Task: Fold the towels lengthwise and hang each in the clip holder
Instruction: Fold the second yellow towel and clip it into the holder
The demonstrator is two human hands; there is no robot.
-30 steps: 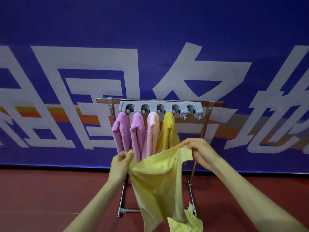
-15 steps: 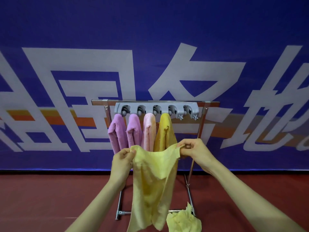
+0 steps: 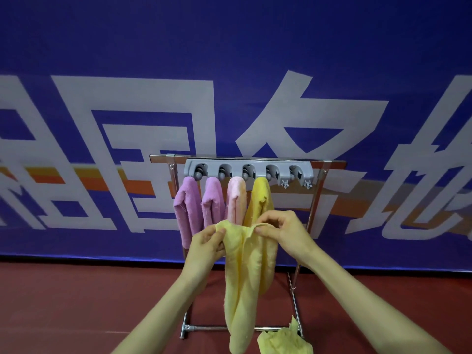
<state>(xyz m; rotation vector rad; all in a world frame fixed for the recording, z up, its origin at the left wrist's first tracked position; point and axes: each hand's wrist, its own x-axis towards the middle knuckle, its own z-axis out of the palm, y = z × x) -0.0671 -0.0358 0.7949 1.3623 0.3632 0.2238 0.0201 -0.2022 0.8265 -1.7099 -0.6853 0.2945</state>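
Holding yellow towel (image 3: pixel 245 277) up in front of the metal rack (image 3: pixel 161 157), top edge bunched between both hands, tail hanging down almost to the floor (image 3: pixel 76 302). Gripping left end with left hand (image 3: pixel 208 241), fingers curled and pinching the cloth. Gripping right end with right hand (image 3: pixel 283 231), thumb and fingers pinched on the edge. Judging by the small gap between the hands: lengthwise fold nearly closed but loose, wrinkled hollow down the middle.

Noted on clip holder (image 3: pixel 249 169), left to right: two purple towels (image 3: pixel 187 208), pink towel (image 3: pixel 236 200), darker yellow towel (image 3: pixel 260 198). Rightmost clip (image 3: pixel 296 172) apparently free. Also noted: crumpled yellow cloth (image 3: pixel 283 341) on the floor, near right, beside the rack foot.

To do well: bring the two corners flush, smooth down the long edges, gather the top narrow. Push up into the free clip, clear of the neighbouring yellow towel. Test the hold before letting go.
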